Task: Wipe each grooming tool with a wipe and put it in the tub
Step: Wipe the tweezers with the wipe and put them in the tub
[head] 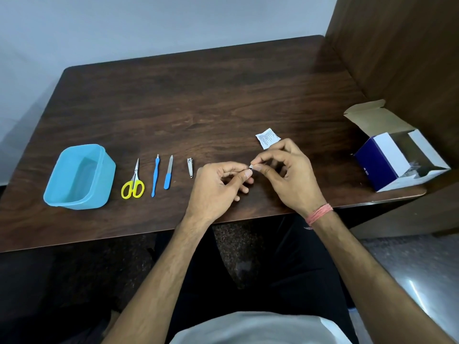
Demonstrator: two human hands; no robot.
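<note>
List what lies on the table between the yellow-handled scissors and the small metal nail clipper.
In the head view, two blue-handled tools lie between the yellow-handled scissors and the metal nail clipper: a thin blue-handled pusher, then a blue-handled nail file.

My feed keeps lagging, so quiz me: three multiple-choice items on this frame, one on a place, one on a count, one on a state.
1. Where does the tub stand?
A. left end of the tool row
B. beside the box
C. between the hands

2. How many tools lie on the table between the tub and the hands?
A. two
B. four
C. six

3. What state is the tub in?
A. lidded
B. open and holding tools
C. open with no tools inside

Answers:
1 A: it sits just left of the scissors.
2 B: scissors, a thin blue tool, nail file, nail clipper.
3 C: only its bare blue floor shows.
</note>
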